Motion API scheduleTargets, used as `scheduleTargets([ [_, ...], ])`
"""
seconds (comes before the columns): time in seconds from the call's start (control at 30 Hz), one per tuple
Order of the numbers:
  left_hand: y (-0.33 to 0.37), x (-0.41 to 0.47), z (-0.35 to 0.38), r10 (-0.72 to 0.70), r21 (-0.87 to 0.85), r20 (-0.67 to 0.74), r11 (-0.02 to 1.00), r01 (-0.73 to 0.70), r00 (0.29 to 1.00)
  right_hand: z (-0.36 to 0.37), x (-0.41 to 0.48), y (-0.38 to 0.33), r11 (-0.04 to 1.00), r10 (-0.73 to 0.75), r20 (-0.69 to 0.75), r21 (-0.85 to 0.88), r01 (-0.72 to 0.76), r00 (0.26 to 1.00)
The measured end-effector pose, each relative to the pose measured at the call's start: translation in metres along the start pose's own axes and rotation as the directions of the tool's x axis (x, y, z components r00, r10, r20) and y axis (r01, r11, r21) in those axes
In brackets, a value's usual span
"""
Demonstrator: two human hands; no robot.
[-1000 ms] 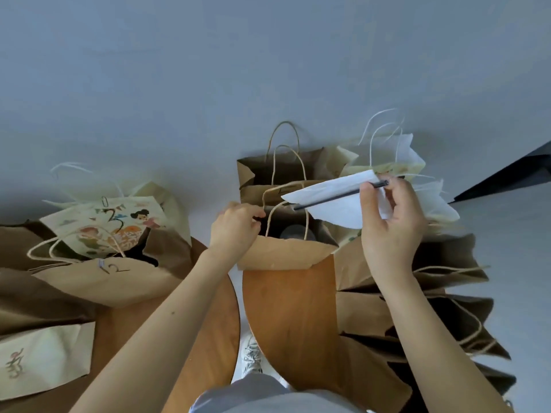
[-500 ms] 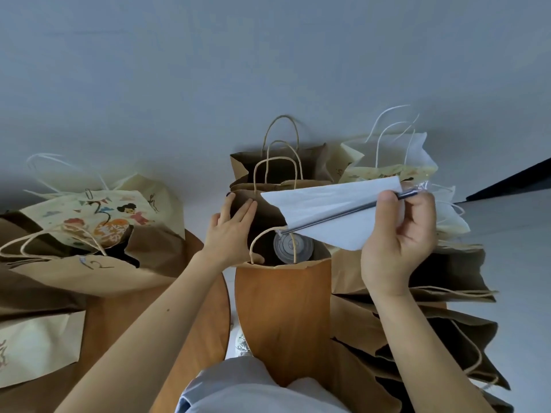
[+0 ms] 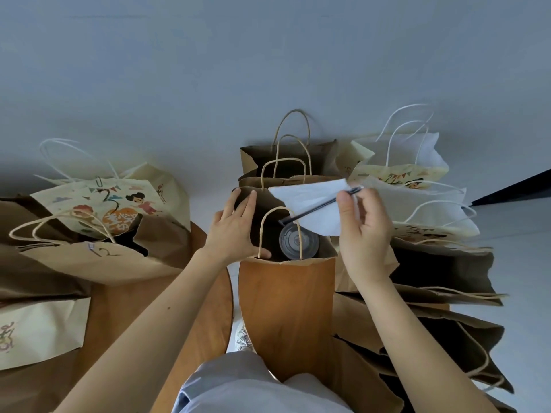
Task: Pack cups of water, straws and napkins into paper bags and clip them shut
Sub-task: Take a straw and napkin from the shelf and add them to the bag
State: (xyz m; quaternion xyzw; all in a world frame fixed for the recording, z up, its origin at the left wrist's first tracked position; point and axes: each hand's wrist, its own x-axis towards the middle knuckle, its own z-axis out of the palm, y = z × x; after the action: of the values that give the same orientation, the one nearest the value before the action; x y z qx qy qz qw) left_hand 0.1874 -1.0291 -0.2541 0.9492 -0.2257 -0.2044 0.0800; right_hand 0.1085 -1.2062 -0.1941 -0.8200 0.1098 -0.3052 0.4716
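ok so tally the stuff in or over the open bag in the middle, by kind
lidded cup, in the bag: 1
straw, held over it: 1
napkin, held with the straw: 1
total: 3

I log two round wooden surfaces, the left worktop (image 3: 125,311) and the right worktop (image 3: 286,308), a narrow gap between. Behind them, a plain grey-blue wall (image 3: 268,55), softly and evenly lit. A dark strip (image 3: 512,189) is at the right edge.
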Motion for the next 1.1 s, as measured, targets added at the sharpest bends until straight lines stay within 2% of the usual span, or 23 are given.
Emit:
scheduleTargets([
  [0.13, -0.001, -0.003, -0.004, -0.023, -0.025, -0.008, 0.999, 0.023, 1.0, 0.013, -0.011, 0.017, 0.994, 0.033, 0.101, -0.11, -0.021, 0.994],
  [0.43, -0.005, -0.003, -0.004, -0.025, -0.049, -0.017, 0.999, 0.024, 1.0, 0.043, -0.022, 0.038, 0.991, 0.086, 0.302, -0.127, -0.049, 0.95],
  [0.83, -0.005, 0.002, -0.007, -0.016, -0.066, -0.021, 0.998, 0.015, 1.0, 0.048, -0.017, 0.04, 0.958, 0.262, 0.363, -0.208, -0.197, 0.894],
  [1.0, -0.005, 0.005, -0.008, -0.011, -0.069, -0.015, 0.998, 0.01, 1.0, 0.047, -0.008, 0.034, 0.966, 0.247, 0.383, -0.163, -0.199, 0.89],
  [1.1, -0.005, 0.005, -0.01, -0.008, -0.079, -0.013, 0.997, 0.007, 1.0, 0.045, -0.002, 0.032, 0.978, 0.199, 0.357, -0.138, -0.159, 0.913],
])
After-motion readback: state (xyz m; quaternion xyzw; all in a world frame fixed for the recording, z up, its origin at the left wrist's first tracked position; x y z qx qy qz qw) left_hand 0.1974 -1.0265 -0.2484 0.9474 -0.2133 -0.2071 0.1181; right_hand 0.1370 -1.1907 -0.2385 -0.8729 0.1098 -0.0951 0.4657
